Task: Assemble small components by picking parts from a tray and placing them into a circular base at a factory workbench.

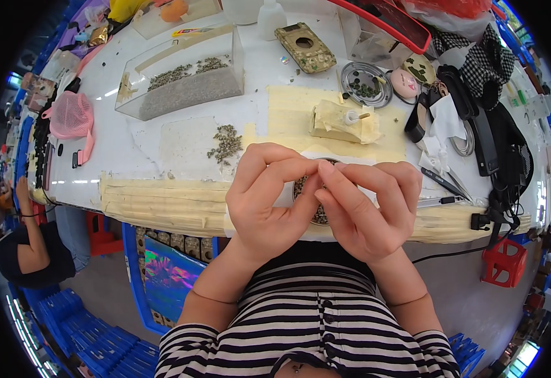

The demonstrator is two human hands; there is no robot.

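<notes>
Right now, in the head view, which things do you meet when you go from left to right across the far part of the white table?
Pink mesh pouch → clear plastic box of small dark parts → camouflage-patterned flat case → round metal dish with dark bits → black-and-white checked cloth.
</notes>
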